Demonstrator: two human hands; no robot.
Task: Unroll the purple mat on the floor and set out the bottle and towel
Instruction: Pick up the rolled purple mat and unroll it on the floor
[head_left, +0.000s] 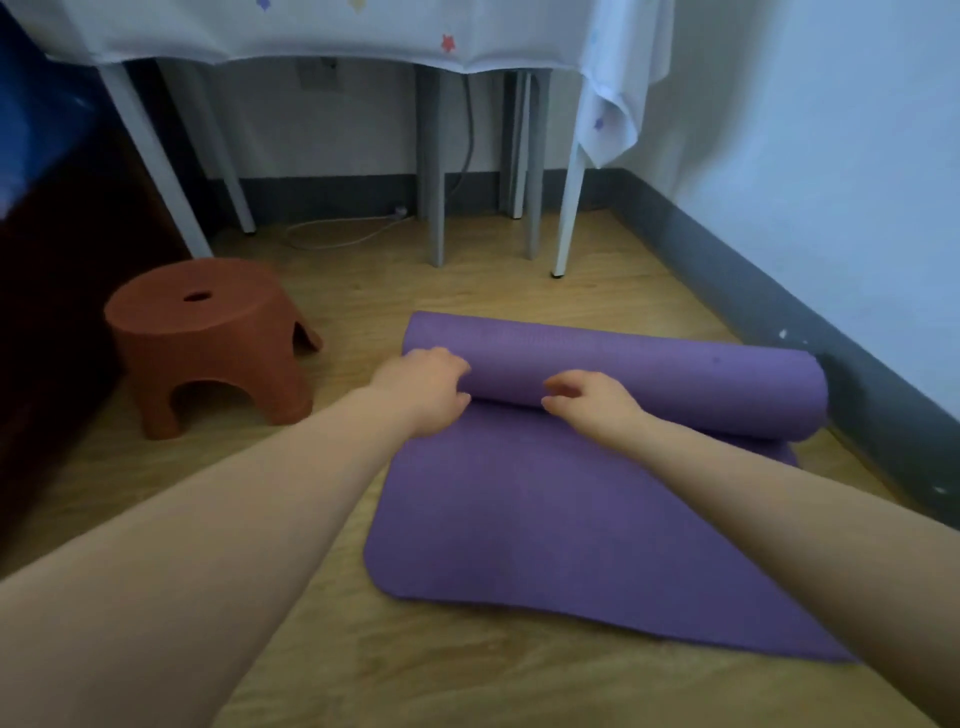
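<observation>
1. The purple mat (545, 509) lies on the wooden floor (467, 686), partly unrolled: the near part is flat, with a rounded corner at its near left, and the far part is a thick roll lying across the picture.
2. The roll's right end sits close to the grey skirting board (779, 312) of the right-hand wall; whether it touches cannot be told from this angle.
3. The left hand (423, 389) rests against the near side of the roll, close to its left end, with curled fingers on the roll's surface and the thumb low, where the roll meets the flat part.
4. The right hand (592, 400) is at the near side of the roll, around its middle; its fingers are loosely bent and spread, fingertips at or just short of the roll. The picture is blurred there, so contact seems likely but is not certain.
5. Both bare forearms reach in from the bottom corners of the picture.
6. A reddish-brown plastic stool (208, 338) stands on the floor left of the mat, apart from it.
7. Beyond the mat stands a table on pale legs (156, 161), covered by a white cloth (332, 31) with small coloured stars that hangs over its edge.
8. A white cable (337, 231) lies looped on the floor under the table.
</observation>
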